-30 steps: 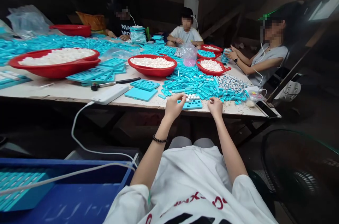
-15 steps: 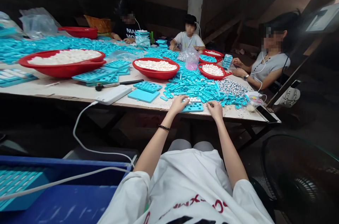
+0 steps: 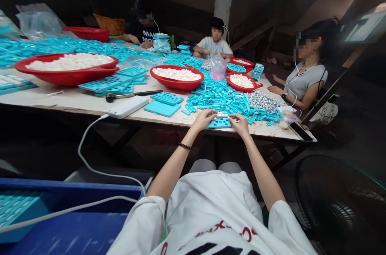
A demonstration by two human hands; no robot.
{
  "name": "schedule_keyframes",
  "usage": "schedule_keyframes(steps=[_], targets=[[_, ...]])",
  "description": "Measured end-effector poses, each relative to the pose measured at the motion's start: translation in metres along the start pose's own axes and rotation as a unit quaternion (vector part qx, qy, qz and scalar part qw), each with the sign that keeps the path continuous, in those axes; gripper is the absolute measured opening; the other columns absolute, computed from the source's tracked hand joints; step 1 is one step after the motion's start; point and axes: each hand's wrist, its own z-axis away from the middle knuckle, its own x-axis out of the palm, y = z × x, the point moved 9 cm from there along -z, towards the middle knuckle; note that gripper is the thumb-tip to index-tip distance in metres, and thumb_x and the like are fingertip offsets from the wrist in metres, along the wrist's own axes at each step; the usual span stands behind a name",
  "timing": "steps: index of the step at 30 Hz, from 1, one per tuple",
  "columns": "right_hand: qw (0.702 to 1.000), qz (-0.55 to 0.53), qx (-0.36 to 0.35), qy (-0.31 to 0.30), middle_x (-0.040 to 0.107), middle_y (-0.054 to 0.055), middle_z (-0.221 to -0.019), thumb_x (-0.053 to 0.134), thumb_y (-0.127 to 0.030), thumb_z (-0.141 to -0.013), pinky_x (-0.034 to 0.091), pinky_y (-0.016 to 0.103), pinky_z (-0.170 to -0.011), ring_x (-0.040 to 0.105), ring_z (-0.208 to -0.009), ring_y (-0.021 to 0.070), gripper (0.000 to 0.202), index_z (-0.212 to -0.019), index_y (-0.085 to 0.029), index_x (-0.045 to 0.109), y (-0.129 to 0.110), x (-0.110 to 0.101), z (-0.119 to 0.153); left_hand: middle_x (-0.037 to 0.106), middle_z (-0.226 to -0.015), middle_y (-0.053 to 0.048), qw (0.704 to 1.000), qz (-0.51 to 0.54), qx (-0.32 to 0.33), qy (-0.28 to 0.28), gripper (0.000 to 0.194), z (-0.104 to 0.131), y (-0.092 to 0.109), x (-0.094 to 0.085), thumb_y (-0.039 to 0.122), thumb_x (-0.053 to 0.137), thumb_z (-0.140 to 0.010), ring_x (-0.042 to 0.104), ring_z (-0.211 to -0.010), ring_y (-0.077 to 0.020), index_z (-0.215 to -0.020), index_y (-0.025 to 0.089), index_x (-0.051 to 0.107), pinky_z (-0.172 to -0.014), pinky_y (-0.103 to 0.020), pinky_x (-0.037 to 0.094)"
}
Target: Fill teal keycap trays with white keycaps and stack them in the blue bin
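A light-blue slotted tray (image 3: 219, 123) lies near the table's front edge, between my two hands. Along its far side runs a short row of white pieces (image 3: 222, 114). At the left end of that row, my left hand (image 3: 205, 118) is closed, thumb and fingers pinched on the pieces. My right hand (image 3: 240, 124) closes on the opposite end with bent fingers. My fingertips partly cover both row ends and the tray's far corners. Just beyond lies a heap of loose blue strips (image 3: 220, 96).
Red bowls of white pieces stand beyond, one (image 3: 177, 78) in the middle and a larger one (image 3: 66, 69) at left. Stacked blue trays (image 3: 167, 98), a white power strip (image 3: 132, 107) and a phone (image 3: 301, 131) lie along the edge. Co-workers sit across and right; a fan (image 3: 340, 206) stands lower right.
My right hand has moved left and in to the row of white pieces, from beside the tray. My left hand has stayed nearly in place. The right-hand co-worker's hands have shifted.
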Motion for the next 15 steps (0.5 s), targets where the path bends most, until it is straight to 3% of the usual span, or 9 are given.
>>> schedule_keyframes(steps=[4, 7, 10, 15], targets=[[0.998, -0.050, -0.025, -0.033, 0.078, 0.005, -0.094, 0.065, -0.043, -0.088, 0.056, 0.033, -0.079, 0.072, -0.082, 0.0210, 0.023, -0.089, -0.024, 0.078, -0.021, 0.028, -0.015, 0.075, -0.115, -0.007, 1.000, 0.000, 0.007, -0.005, 0.034, 0.001, 0.000, 0.000, 0.036, 0.045, -0.098, 0.067, -0.108, -0.0242, -0.111, 0.021, 0.073, -0.105, -0.039, 0.048], [0.995, -0.076, -0.032, -0.047, 0.078, 0.005, -0.093, 0.066, -0.047, -0.088, 0.056, 0.033, -0.078, 0.071, -0.080, 0.0207, 0.026, -0.089, -0.024, 0.079, -0.029, 0.042, -0.021, 0.075, -0.118, -0.005, 1.000, -0.010, 0.009, -0.007, 0.037, 0.002, 0.000, 0.000, 0.032, 0.039, -0.100, 0.064, -0.118, -0.0261, -0.112, 0.024, 0.073, -0.120, -0.049, 0.031], [0.994, -0.093, -0.031, -0.052, 0.077, 0.005, -0.094, 0.066, -0.048, -0.088, 0.057, 0.033, -0.078, 0.071, -0.082, 0.0209, 0.027, -0.089, -0.024, 0.079, -0.029, 0.047, -0.019, 0.074, -0.123, -0.004, 1.000, -0.019, 0.008, -0.007, 0.038, 0.003, -0.001, 0.002, 0.029, 0.039, -0.099, 0.060, -0.126, -0.0275, -0.114, 0.024, 0.073, -0.124, -0.053, 0.022], [0.992, -0.111, -0.027, -0.061, 0.076, 0.005, -0.101, 0.066, -0.042, -0.087, 0.057, 0.033, -0.080, 0.071, -0.089, 0.0214, 0.023, -0.094, -0.025, 0.080, -0.024, 0.050, -0.013, 0.072, -0.128, -0.003, 1.000, -0.028, 0.000, -0.010, 0.044, 0.002, -0.003, 0.004, 0.018, 0.035, -0.094, 0.053, -0.136, -0.0255, -0.117, 0.024, 0.072, -0.125, -0.052, 0.023]])
